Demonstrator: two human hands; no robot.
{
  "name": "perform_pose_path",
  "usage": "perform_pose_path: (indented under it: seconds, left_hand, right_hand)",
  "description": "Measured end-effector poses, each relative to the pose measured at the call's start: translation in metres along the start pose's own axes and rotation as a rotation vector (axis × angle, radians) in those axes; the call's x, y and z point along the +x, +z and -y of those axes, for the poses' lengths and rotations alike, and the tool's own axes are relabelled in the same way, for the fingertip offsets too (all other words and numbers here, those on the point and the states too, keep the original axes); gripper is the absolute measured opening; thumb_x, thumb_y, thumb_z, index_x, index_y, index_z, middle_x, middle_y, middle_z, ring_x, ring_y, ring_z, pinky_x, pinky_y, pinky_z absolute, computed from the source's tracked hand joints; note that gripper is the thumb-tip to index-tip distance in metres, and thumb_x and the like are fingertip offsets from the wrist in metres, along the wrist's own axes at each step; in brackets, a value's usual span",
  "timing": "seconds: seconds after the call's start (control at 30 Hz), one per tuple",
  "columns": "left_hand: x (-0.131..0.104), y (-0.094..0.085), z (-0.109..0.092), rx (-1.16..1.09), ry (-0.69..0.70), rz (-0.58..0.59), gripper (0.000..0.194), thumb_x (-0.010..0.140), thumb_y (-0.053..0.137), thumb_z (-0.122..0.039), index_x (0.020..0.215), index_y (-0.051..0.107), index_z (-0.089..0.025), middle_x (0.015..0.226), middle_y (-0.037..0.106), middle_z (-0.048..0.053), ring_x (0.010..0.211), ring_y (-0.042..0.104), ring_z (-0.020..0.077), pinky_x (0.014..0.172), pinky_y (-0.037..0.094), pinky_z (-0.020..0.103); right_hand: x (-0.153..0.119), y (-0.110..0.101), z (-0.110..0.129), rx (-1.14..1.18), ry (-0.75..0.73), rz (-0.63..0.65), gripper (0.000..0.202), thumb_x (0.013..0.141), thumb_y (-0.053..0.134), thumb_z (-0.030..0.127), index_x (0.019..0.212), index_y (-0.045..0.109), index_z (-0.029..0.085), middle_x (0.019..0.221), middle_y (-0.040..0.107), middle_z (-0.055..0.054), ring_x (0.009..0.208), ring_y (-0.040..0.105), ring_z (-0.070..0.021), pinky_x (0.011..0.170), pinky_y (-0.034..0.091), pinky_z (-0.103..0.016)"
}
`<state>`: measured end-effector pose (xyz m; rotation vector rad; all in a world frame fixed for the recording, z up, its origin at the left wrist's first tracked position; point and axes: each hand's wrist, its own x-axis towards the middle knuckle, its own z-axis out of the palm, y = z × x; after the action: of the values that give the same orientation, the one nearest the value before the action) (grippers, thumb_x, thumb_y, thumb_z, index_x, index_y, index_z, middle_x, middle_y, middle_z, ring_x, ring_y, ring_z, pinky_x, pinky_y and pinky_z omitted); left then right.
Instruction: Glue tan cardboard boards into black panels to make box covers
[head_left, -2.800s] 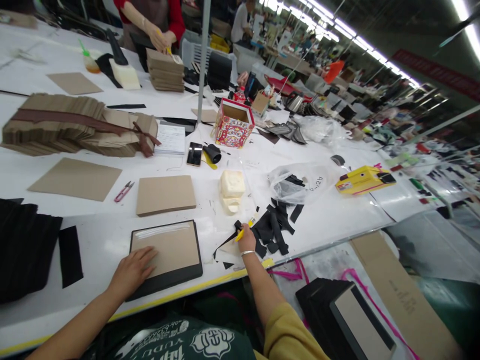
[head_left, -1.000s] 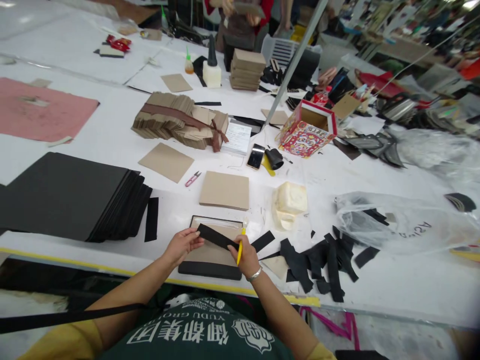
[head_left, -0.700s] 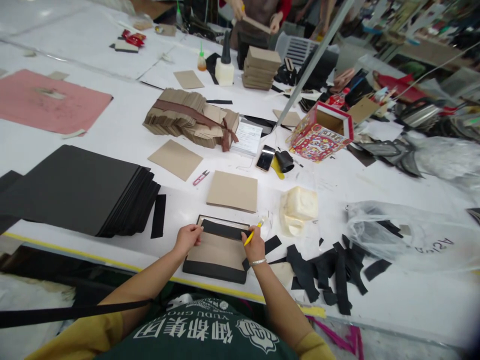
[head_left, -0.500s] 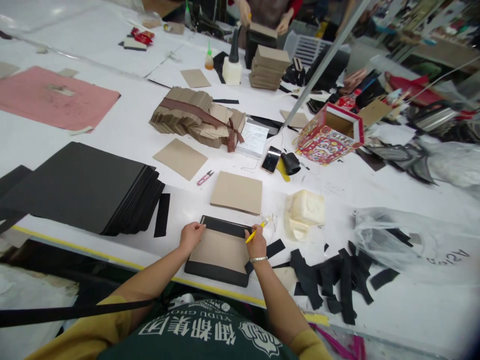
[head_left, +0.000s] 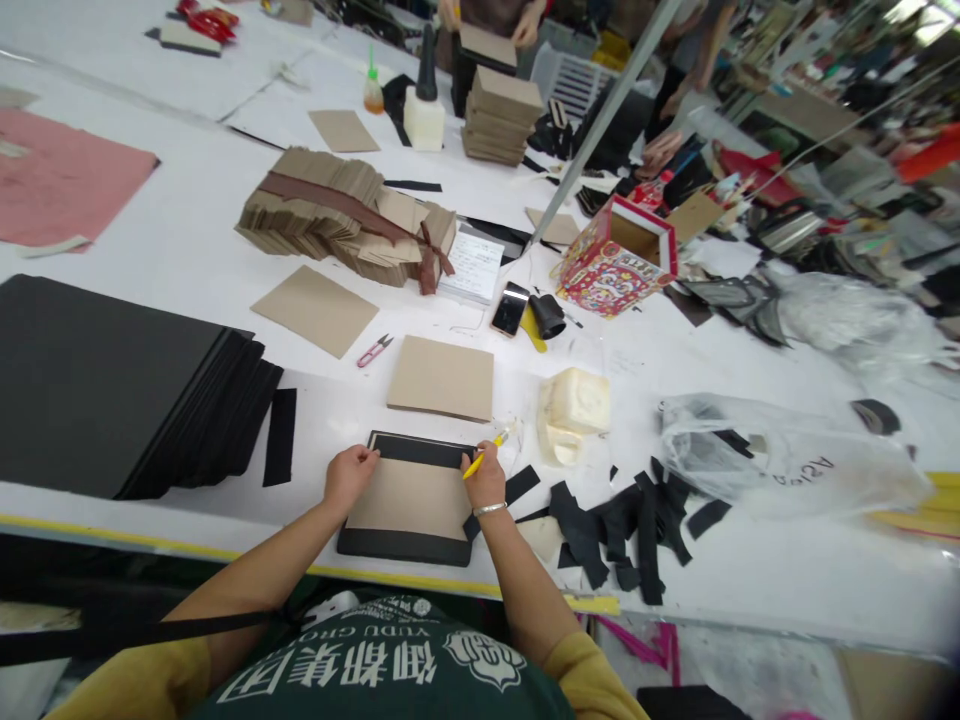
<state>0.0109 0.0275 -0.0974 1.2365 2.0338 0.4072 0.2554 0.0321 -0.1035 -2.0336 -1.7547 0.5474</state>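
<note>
A cardboard panel with black material along its top and bottom edges (head_left: 409, 500) lies flat at the table's front edge. My left hand (head_left: 351, 477) is closed, thumb and fingers pinching its upper left corner. My right hand (head_left: 485, 480) grips a yellow brush (head_left: 475, 465), pale tip pointing up and right, and its fingers touch the upper right corner of the panel. A black strip sticks out under the right wrist. Just beyond lie stacked beige cardboard sheets (head_left: 441, 378). To the right of the brush stands a cream plastic container (head_left: 576, 405) with a cut opening.
Black sheets (head_left: 105, 375) are piled at left, beside a black strip (head_left: 280, 437). Pink snips (head_left: 374, 350), a phone (head_left: 510, 308), bundled cardboard (head_left: 330, 215) and a red box (head_left: 619, 258) lie farther back. Black scraps (head_left: 607, 530) and a plastic bag (head_left: 787, 455) sit right. Another person's hands (head_left: 529, 22) work opposite.
The camera view has swung right, so everything appears shifted left. Both hands stay at the panel's upper corners, and the yellow brush is still in my right hand.
</note>
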Motion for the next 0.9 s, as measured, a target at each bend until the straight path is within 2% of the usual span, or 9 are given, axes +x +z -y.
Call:
perform_pose_path:
  seconds: [0.17, 0.47, 0.57, 0.63, 0.67, 0.73, 0.77, 0.83, 0.9]
  left_hand:
    - [0.000, 0.001, 0.002, 0.011, 0.012, 0.016, 0.032, 0.074, 0.043, -0.046, 0.057, 0.053, -0.020, 0.050, 0.056, 0.000, 0.056, 0.054, 0.0164, 0.052, 0.032, 0.023]
    - [0.001, 0.000, -0.003, 0.000, 0.005, -0.006, 0.029, 0.073, 0.046, -0.042, 0.057, 0.053, -0.020, 0.049, 0.054, -0.001, 0.055, 0.052, 0.0147, 0.052, 0.031, 0.022]
    - [0.000, -0.006, -0.001, 0.042, -0.007, -0.023, 0.035, 0.074, 0.045, -0.046, 0.052, 0.051, -0.019, 0.048, 0.052, -0.001, 0.052, 0.050, 0.0135, 0.051, 0.030, 0.023]
    - [-0.004, -0.011, 0.000, 0.108, 0.028, -0.078, 0.041, 0.077, 0.041, -0.049, 0.052, 0.051, -0.019, 0.051, 0.053, 0.000, 0.053, 0.050, 0.0138, 0.052, 0.032, 0.024]
    - [-0.008, -0.013, 0.000, 0.146, 0.087, -0.108, 0.042, 0.079, 0.038, -0.049, 0.054, 0.053, -0.019, 0.054, 0.055, 0.002, 0.056, 0.051, 0.0145, 0.055, 0.034, 0.024]
    - [-0.016, -0.013, 0.000, 0.214, 0.318, -0.107, 0.040, 0.083, 0.034, -0.045, 0.069, 0.061, -0.018, 0.071, 0.062, 0.006, 0.073, 0.056, 0.0171, 0.068, 0.038, 0.026]
    - [-0.019, -0.012, 0.000, 0.240, 0.476, -0.060, 0.037, 0.083, 0.035, -0.043, 0.082, 0.063, -0.018, 0.085, 0.064, 0.008, 0.086, 0.056, 0.0188, 0.077, 0.038, 0.028]
    - [-0.023, -0.008, -0.001, 0.275, 0.777, 0.103, 0.037, 0.081, 0.042, -0.041, 0.107, 0.058, -0.020, 0.115, 0.057, 0.010, 0.111, 0.046, 0.0218, 0.095, 0.029, 0.034]
    - [-0.024, -0.004, 0.000, 0.309, 0.935, 0.250, 0.047, 0.078, 0.049, -0.041, 0.121, 0.048, -0.022, 0.133, 0.043, 0.009, 0.125, 0.033, 0.0236, 0.104, 0.016, 0.040]
  right_hand:
    - [0.000, -0.003, 0.001, 0.006, 0.028, 0.005, 0.026, 0.077, 0.048, 0.023, 0.101, 0.041, 0.017, 0.074, 0.059, -0.001, 0.064, 0.059, -0.0155, 0.059, 0.042, -0.024]
    - [0.001, -0.001, 0.002, -0.083, 0.064, 0.034, 0.029, 0.077, 0.050, 0.026, 0.104, 0.043, 0.016, 0.068, 0.057, 0.000, 0.060, 0.055, -0.0147, 0.056, 0.037, -0.023]
    - [-0.001, -0.002, -0.002, -0.156, 0.077, -0.023, 0.033, 0.078, 0.052, 0.031, 0.106, 0.045, 0.015, 0.071, 0.056, -0.002, 0.060, 0.054, -0.0154, 0.055, 0.037, -0.024]
    - [-0.004, -0.003, -0.004, -0.158, 0.015, -0.088, 0.031, 0.080, 0.049, 0.032, 0.105, 0.046, 0.013, 0.076, 0.057, -0.005, 0.065, 0.055, -0.0162, 0.059, 0.040, -0.025]
    - [-0.007, -0.003, -0.004, -0.144, -0.046, -0.114, 0.028, 0.082, 0.046, 0.031, 0.104, 0.047, 0.013, 0.079, 0.058, -0.006, 0.068, 0.055, -0.0168, 0.062, 0.041, -0.027]
    - [-0.014, -0.001, 0.000, -0.101, -0.212, -0.121, 0.023, 0.084, 0.042, 0.026, 0.102, 0.049, 0.012, 0.087, 0.058, -0.009, 0.080, 0.055, -0.0187, 0.072, 0.043, -0.031]
    - [-0.018, 0.001, 0.003, -0.083, -0.304, -0.094, 0.022, 0.084, 0.041, 0.023, 0.102, 0.049, 0.012, 0.093, 0.058, -0.011, 0.087, 0.055, -0.0200, 0.077, 0.043, -0.033]
    - [-0.026, 0.007, 0.008, -0.072, -0.455, -0.008, 0.020, 0.083, 0.042, 0.018, 0.101, 0.050, 0.014, 0.107, 0.056, -0.012, 0.100, 0.051, -0.0222, 0.084, 0.042, -0.037]
    - [-0.034, 0.010, 0.008, -0.099, -0.523, 0.048, 0.022, 0.082, 0.041, 0.014, 0.102, 0.050, 0.015, 0.117, 0.051, -0.013, 0.106, 0.048, -0.0234, 0.087, 0.041, -0.039]
